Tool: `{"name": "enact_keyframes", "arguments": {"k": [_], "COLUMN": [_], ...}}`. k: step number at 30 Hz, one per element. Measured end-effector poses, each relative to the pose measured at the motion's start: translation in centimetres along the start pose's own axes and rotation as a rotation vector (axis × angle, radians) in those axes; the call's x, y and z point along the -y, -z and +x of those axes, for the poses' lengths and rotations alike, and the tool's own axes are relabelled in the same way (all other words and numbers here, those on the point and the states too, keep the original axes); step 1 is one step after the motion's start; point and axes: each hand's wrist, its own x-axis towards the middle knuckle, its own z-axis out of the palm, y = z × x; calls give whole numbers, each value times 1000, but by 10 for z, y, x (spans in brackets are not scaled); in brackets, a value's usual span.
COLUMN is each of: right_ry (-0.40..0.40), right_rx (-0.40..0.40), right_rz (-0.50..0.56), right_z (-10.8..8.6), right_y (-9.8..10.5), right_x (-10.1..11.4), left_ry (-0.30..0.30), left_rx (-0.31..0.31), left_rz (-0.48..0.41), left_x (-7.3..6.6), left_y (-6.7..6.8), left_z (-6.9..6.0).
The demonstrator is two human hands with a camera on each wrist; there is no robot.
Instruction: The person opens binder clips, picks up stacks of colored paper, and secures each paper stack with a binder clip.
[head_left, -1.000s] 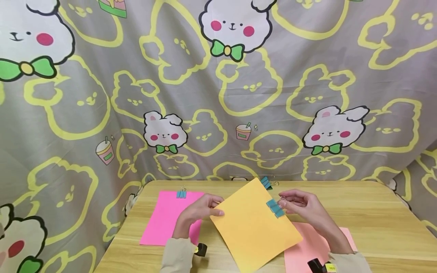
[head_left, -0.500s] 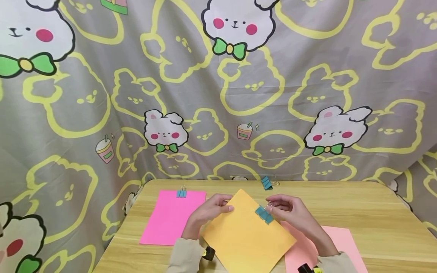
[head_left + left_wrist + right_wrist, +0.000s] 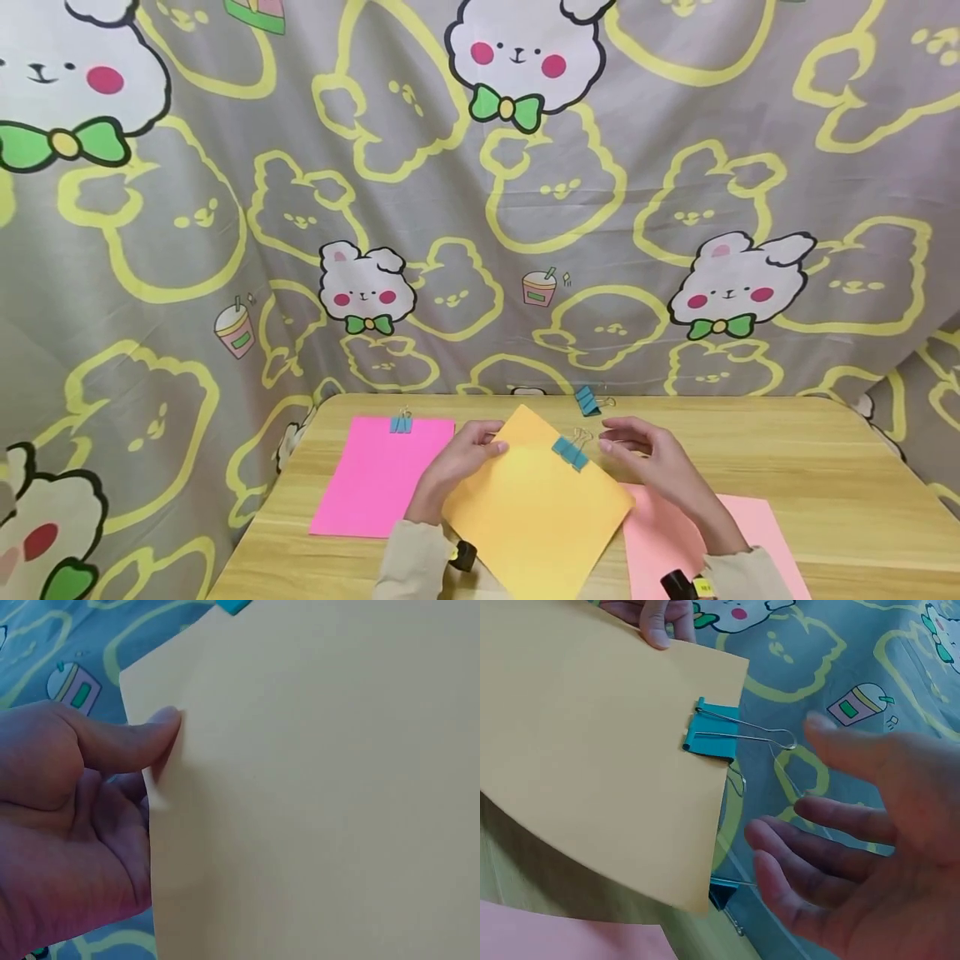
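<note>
My left hand (image 3: 467,458) pinches the left edge of a yellow-orange paper (image 3: 536,508), thumb on its face, and holds it tilted above the table. A teal binder clip (image 3: 571,452) is clamped on the paper's upper right edge, its wire handles (image 3: 746,729) sticking out past the edge. Close beside those handles, my right hand (image 3: 651,454) hovers apart from the clip, its fingers loosely bent with nothing between them. The left wrist view shows the thumb (image 3: 142,742) on the sheet; the other fingertips are hidden behind it.
On the wooden table (image 3: 825,467), a bright pink paper (image 3: 375,479) with its own teal binder clip (image 3: 401,424) lies left. Light pink paper (image 3: 761,533) lies right, partly under my right arm. Another teal clip (image 3: 588,402) sits at the back edge, before a patterned curtain (image 3: 450,208).
My right hand has let go of the clip's handles and drawn slightly away. The yellow-orange paper has shifted left, and my left hand's hold has moved up its edge.
</note>
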Motion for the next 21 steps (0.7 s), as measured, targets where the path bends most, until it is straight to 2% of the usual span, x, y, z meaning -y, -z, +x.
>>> {"name": "enact_keyframes", "arguments": {"k": [4,9,16,21], "right_ry": [23,31,26,-71], "right_rx": [-94,-182,-184,-186], "right_rz": [-82,-247,-349,-390], "right_z": [9,31,67,83], "right_y": [4,9,8,4], "right_x": [-5,-10,-18,-27], "left_ry": [13,50,65,66], "left_rx": [-71,-153,-229,-279], "left_rz": [-67,-151,-151,-135], "left_x": [7,16,20,21], "left_y": [4,5,2,-4], "left_z": [0,2,4,3]}}
